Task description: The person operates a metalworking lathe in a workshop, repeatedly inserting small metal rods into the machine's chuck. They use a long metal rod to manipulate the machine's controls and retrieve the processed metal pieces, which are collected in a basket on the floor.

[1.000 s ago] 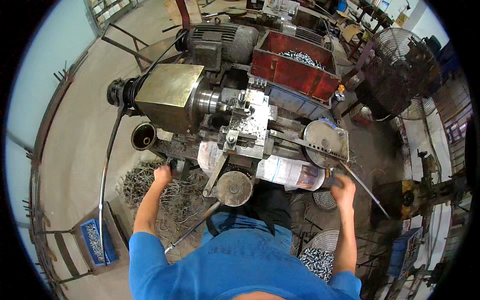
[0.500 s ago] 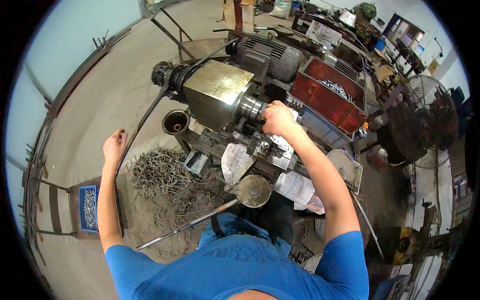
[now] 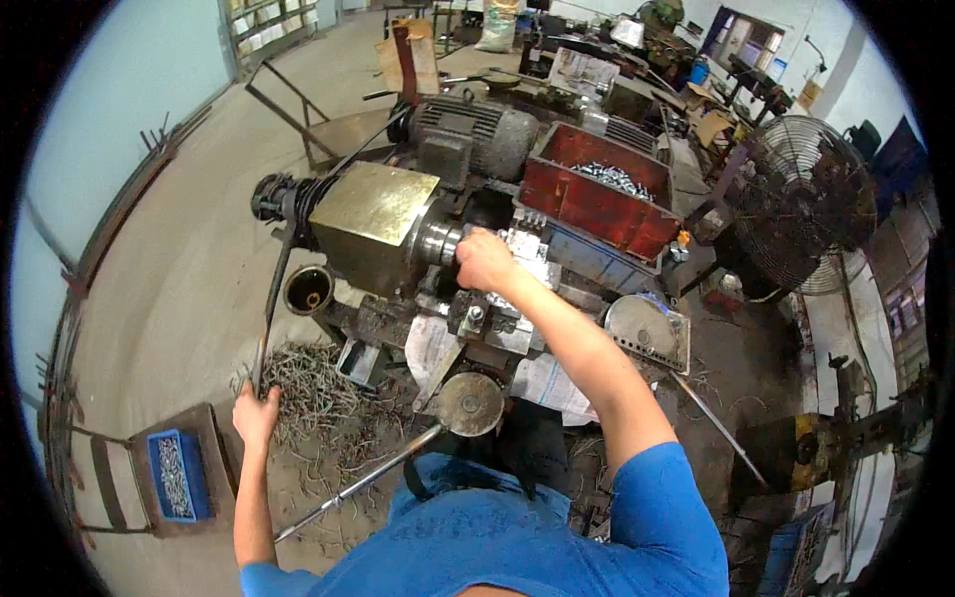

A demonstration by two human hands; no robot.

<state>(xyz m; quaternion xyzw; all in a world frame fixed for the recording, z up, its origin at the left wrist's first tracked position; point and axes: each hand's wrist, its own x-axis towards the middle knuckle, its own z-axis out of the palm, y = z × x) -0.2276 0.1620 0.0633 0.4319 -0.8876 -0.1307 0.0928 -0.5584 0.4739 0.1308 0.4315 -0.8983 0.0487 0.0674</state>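
A lathe-like machine with a brass-coloured headstock cover [image 3: 373, 204] stands before me. My right hand [image 3: 484, 261] is closed at the front of its round metal spindle nose [image 3: 438, 242]; whatever the fingers pinch is hidden. Low on the left, my left hand [image 3: 256, 413] has its thumb and fingers round the lower end of a long dark lever [image 3: 271, 308], which slants up to the pulley end [image 3: 288, 204]. Below my right hand lies the tool slide with a bolted block [image 3: 473, 316]. A round metal disc [image 3: 471, 403] sits close to my body.
Curly metal shavings [image 3: 318, 393] heap on the floor. A blue bin of small metal parts [image 3: 179, 476] stands at lower left. Behind the machine are a motor [image 3: 473, 129] and a red bin [image 3: 597, 214] of parts. A large fan [image 3: 801, 204] stands at right, a metal rod [image 3: 368, 483] in front.
My left hand has come down and closed round the lever's end. My right hand stays at the spindle. The whole view has shifted, with the machine now further left.
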